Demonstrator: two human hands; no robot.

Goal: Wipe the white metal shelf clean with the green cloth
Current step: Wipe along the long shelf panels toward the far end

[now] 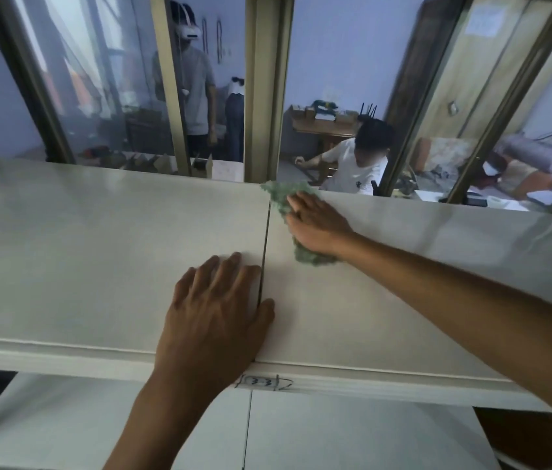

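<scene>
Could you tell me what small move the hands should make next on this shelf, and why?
Probably sweep the right hand and green cloth rightward along the shelf: the cloth sits at the far edge beside the seam, while the left hand rests flat, bracing.

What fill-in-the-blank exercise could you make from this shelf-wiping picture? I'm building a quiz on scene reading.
1. The right hand presses a cloth coloured ____.
2. The left hand rests flat on the white shelf and holds ____.
3. The cloth lies just to the ____ of the dark seam between the two shelf panels.
4. The left hand's thumb crosses the ____.

Missing words: green; nothing; right; seam
</scene>
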